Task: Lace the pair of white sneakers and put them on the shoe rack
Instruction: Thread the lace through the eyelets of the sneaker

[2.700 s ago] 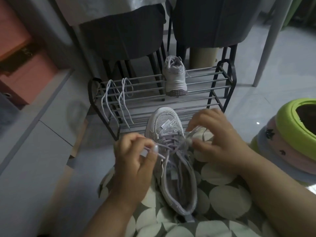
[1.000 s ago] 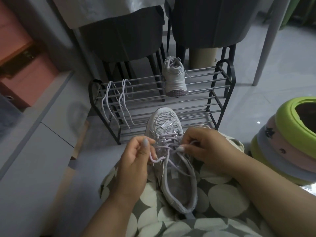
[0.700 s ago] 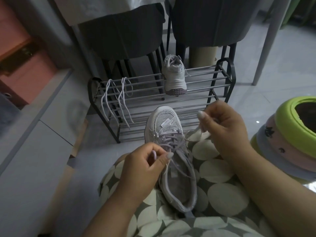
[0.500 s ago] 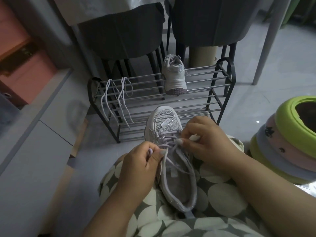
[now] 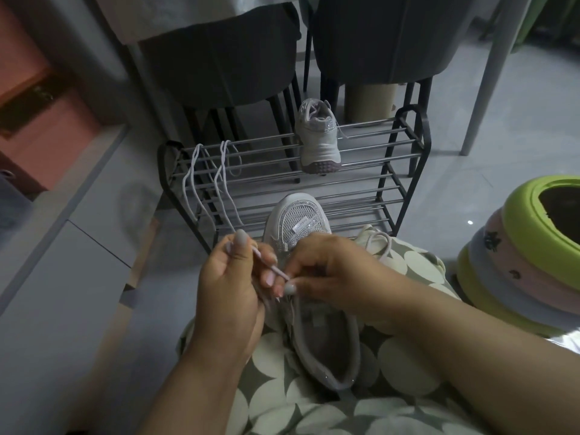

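Observation:
A white sneaker (image 5: 298, 221) lies on my lap, toe pointing away, partly laced. My left hand (image 5: 232, 287) pinches one end of its lace (image 5: 270, 266), stretched up to the left. My right hand (image 5: 332, 271) covers the eyelets and pinches the same lace near the shoe's tongue. The second white sneaker (image 5: 318, 136) stands on the top shelf of the black wire shoe rack (image 5: 405, 146), heel toward me. A loose white lace (image 5: 201, 183) hangs over the rack's left side.
Two dark chairs (image 5: 226, 58) stand behind the rack. A stack of green, pink and grey round cushions (image 5: 518, 255) sits at the right. A grey low cabinet (image 5: 62, 240) runs along the left. My lap wears spotted fabric (image 5: 408, 365).
My left hand has lifted and drawn the lace end up to the left. My right hand slid down toward the tongue and now meets the left hand over the eyelets.

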### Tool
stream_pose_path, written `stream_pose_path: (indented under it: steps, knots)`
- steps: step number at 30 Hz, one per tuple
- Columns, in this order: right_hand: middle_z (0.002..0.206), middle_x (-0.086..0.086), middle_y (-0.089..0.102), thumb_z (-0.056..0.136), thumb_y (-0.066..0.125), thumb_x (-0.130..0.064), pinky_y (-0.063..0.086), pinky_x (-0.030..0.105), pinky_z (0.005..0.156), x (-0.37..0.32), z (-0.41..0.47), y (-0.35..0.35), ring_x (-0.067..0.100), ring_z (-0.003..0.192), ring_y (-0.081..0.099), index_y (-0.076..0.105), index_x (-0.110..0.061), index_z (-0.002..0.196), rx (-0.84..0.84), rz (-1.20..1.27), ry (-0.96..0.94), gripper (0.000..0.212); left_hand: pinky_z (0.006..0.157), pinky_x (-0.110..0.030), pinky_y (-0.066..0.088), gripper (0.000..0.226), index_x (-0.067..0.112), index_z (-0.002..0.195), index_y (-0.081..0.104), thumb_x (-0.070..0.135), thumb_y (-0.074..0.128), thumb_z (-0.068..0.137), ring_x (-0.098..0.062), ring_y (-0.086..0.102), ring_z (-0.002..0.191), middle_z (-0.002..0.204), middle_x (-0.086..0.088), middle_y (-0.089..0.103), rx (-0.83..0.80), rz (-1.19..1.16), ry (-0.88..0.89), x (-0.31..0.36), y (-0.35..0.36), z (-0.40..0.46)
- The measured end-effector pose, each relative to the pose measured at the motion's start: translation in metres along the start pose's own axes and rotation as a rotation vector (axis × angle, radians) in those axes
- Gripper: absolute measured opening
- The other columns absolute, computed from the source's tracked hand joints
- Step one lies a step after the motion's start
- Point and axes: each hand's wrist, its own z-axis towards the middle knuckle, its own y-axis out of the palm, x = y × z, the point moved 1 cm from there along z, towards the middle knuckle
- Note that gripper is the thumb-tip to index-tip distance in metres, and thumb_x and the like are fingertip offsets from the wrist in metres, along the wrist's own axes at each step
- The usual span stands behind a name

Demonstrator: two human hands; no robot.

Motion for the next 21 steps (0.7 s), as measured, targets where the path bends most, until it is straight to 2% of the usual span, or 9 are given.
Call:
stream_pose_path:
  steps: [3,5,8,10,12,15,17,19,21]
  knots:
    - [0.081,0.017,0.062,0.081,0.072,-0.013,0.048,0.043,0.074,0.001,0.0,0.001,0.028,0.078,0.058,0.068,-0.002,0.078,-0.051,0.237,0.109,0.013,0.031,-0.015,0.028,0.03,0.011,0.07,0.037,0.034,0.041,0.089,-0.003,0.027,0.03,0.046,0.004,0.037,-0.015,-0.044,-0.103,-0.005,0.001,0.005]
    - [0.084,0.028,0.06,0.085,0.067,-0.012,0.051,0.047,0.076,0.0,0.001,-0.002,0.033,0.079,0.059,0.063,-0.004,0.076,-0.098,0.44,0.205,0.013,0.032,-0.015,0.025,0.029,0.013,0.069,0.036,0.035,0.042,0.088,-0.002,0.024,0.026,0.041,0.006,0.033,-0.039,-0.127,-0.225,-0.009,0.001,0.006]
    - [0.074,0.017,0.063,0.092,0.056,-0.012,0.051,0.018,0.062,-0.002,0.003,-0.007,0.013,0.068,0.063,0.061,-0.008,0.073,-0.142,0.547,0.281,0.02,0.034,-0.016,0.027,0.027,0.014,0.07,0.038,0.033,0.043,0.088,-0.002,0.023,0.023,0.037,0.004,0.031,-0.061,-0.198,-0.295,-0.014,0.002,0.007]
    - [0.07,0.01,0.065,0.092,0.053,-0.03,0.05,0.018,0.063,-0.002,0.001,-0.011,0.008,0.065,0.061,0.064,-0.009,0.072,-0.078,0.54,0.31,0.031,0.03,-0.013,0.027,0.027,0.013,0.071,0.041,0.034,0.046,0.087,-0.004,0.025,0.024,0.039,0.004,0.031,-0.067,-0.173,-0.282,-0.015,-0.001,0.006]
    - [0.066,0.005,0.065,0.086,0.048,-0.046,0.047,0.02,0.06,0.0,-0.003,-0.019,0.01,0.061,0.06,0.066,-0.013,0.07,0.07,0.497,0.377,0.041,0.031,-0.015,0.028,0.03,0.013,0.071,0.048,0.038,0.048,0.086,-0.008,0.027,0.028,0.042,0.002,0.032,-0.086,-0.029,-0.244,-0.013,-0.008,0.006]
    - [0.074,0.014,0.066,0.089,0.049,-0.043,0.046,0.024,0.064,0.011,-0.008,-0.032,0.016,0.065,0.058,0.068,-0.013,0.071,0.269,0.243,0.382,0.04,0.039,-0.02,0.039,0.058,0.014,0.059,0.064,0.058,0.037,0.087,-0.017,0.037,0.034,0.038,-0.004,0.041,-0.157,0.395,-0.143,-0.006,-0.021,0.004]
    - [0.077,0.012,0.067,0.088,0.05,-0.044,0.048,0.029,0.068,0.017,-0.01,-0.036,0.02,0.069,0.059,0.069,-0.017,0.073,0.295,0.112,0.371,0.037,0.049,-0.019,0.045,0.078,0.014,0.061,0.07,0.071,0.023,0.087,-0.018,0.051,0.042,0.045,-0.007,0.054,-0.205,0.633,-0.098,0.0,-0.027,0.005]
    - [0.073,0.006,0.067,0.084,0.048,-0.052,0.05,0.037,0.069,0.016,-0.012,-0.034,0.023,0.071,0.062,0.067,-0.022,0.072,0.24,0.014,0.379,0.038,0.068,-0.018,0.047,0.071,0.022,0.071,0.074,0.069,0.023,0.085,-0.009,0.063,0.068,0.07,0.002,0.068,-0.176,0.812,0.008,0.001,-0.031,0.01]
    - [0.067,0.001,0.067,0.089,0.05,-0.049,0.05,0.036,0.064,0.013,-0.015,-0.031,0.016,0.063,0.062,0.064,-0.028,0.068,0.165,-0.06,0.399,0.032,0.082,-0.014,0.039,0.054,0.034,0.078,0.072,0.064,0.028,0.087,0.004,0.056,0.094,0.089,0.016,0.065,-0.173,1.048,0.16,-0.001,-0.031,0.012]
